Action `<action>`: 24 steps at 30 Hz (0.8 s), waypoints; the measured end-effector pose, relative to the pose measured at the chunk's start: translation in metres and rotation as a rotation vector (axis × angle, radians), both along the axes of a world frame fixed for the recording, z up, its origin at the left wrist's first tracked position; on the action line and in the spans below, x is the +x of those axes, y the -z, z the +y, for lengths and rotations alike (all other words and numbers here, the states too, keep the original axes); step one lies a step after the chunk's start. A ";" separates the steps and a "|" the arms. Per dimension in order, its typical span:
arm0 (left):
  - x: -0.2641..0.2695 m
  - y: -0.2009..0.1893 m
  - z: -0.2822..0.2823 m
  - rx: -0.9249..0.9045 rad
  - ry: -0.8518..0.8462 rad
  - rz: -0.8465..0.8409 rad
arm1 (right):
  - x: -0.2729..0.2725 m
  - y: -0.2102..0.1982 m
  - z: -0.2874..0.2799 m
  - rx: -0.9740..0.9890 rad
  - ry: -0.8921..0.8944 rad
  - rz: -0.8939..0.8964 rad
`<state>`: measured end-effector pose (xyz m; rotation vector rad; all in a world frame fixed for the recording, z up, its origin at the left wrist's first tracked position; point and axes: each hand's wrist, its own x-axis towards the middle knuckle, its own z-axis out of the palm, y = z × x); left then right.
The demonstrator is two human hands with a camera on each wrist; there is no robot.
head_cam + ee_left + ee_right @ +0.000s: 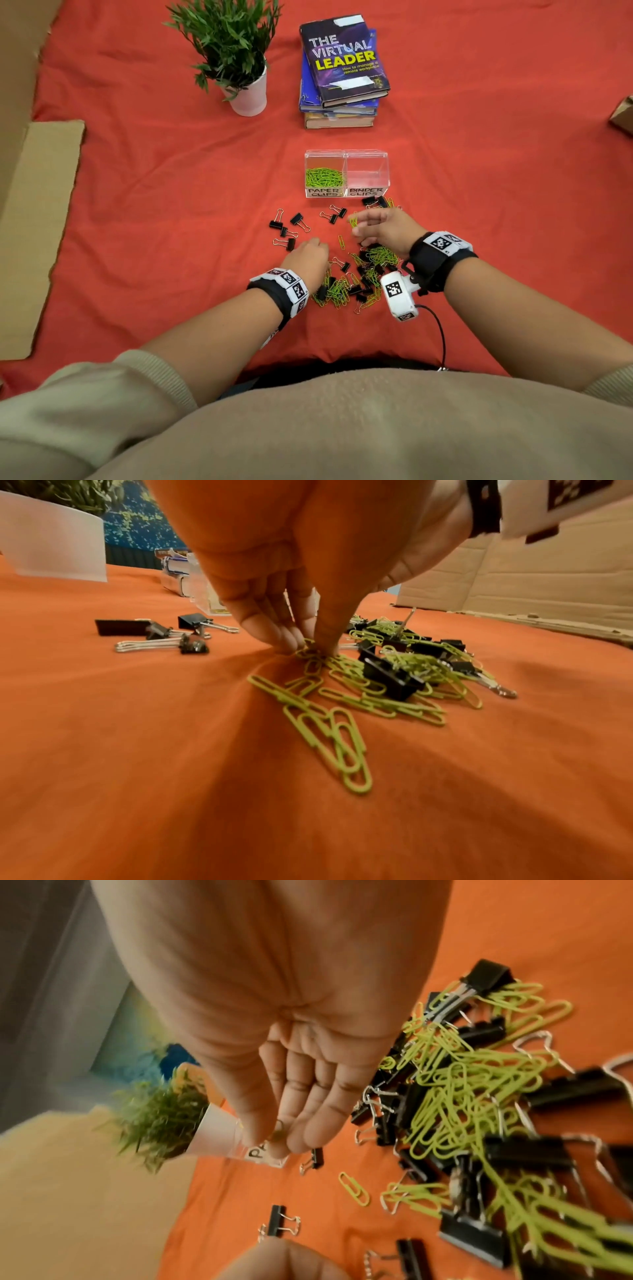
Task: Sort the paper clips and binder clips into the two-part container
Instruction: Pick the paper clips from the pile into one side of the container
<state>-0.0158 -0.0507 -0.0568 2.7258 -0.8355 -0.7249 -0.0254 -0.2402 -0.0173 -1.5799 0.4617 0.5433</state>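
A clear two-part container (346, 155) stands on the red cloth. Its left part, labelled PAPER CLIPS, holds green paper clips (323, 176); the right part, labelled BINDER CLIPS, looks bare. A mixed pile (363, 274) of green paper clips and black binder clips lies in front of it. My left hand (308, 253) reaches down at the pile's left edge, and its fingertips (322, 645) pinch green paper clips (310, 653) against the cloth. My right hand (373, 226) hovers above the pile, pinching green paper clips (353, 219) between thumb and fingers (308, 1134).
Loose binder clips (287, 228) lie left of the pile, and more (373, 201) sit against the container's front. A potted plant (248, 92) and a stack of books (342, 68) stand at the back. Cardboard (37, 222) borders the left side.
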 end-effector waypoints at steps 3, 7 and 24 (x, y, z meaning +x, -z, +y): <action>-0.001 0.003 0.004 -0.015 0.015 0.003 | -0.001 -0.001 0.002 0.161 0.101 0.058; 0.005 0.000 0.009 -0.062 -0.046 0.074 | -0.002 0.000 0.007 0.102 0.077 0.107; 0.017 -0.017 0.028 -0.366 -0.543 0.416 | 0.016 0.014 0.061 -0.975 -0.605 -0.001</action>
